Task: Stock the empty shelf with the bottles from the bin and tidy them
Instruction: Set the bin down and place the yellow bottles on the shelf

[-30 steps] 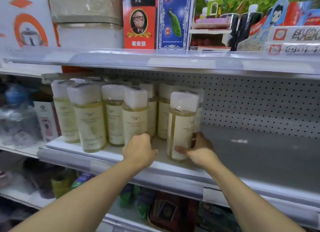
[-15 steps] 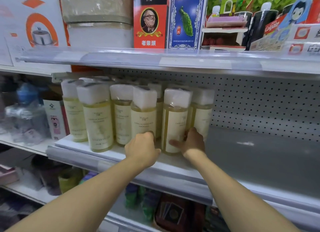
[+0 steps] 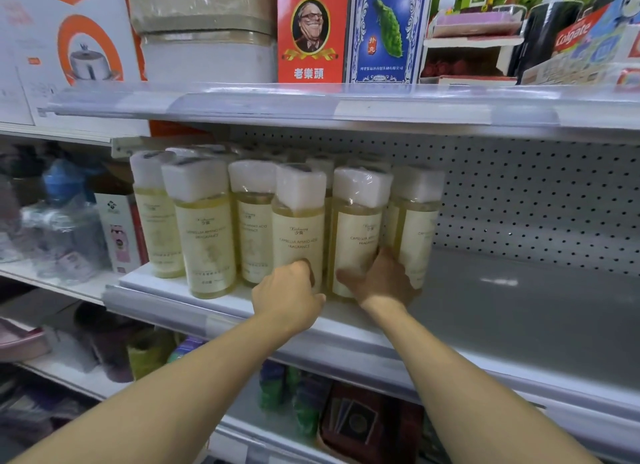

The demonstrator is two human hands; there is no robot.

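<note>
Well to the left of the left hand point(image 3: 289, 292), a cluster of shrink-wrapped bottles point(image 3: 207, 235) is seen standing upright near the front of the shelf point(image 3: 519, 325), with more rows behind them. The left hand is curled against the base of a front bottle point(image 3: 300, 228), its fingers bent round the lower label; a hold is judged likely, though the far side of the fingers is hidden. Just beside it, the right hand point(image 3: 379, 283) is wrapped round the foot of the neighbouring bottle point(image 3: 358, 235), thumb across the front and fingers tucked between it and the end bottle point(image 3: 417, 228) on its right. Right of that hand, the shelf floor lies bare and grey in front of a perforated back panel point(image 3: 536, 200). The bin is not in view. The step in hand is judged to be tidying: the two held bottles should be slid rather than lifted, kept upright by low pressure at the base, labels turned forward, and brought flush with the front line of the others, so that tall neighbours are not knocked over.
</note>
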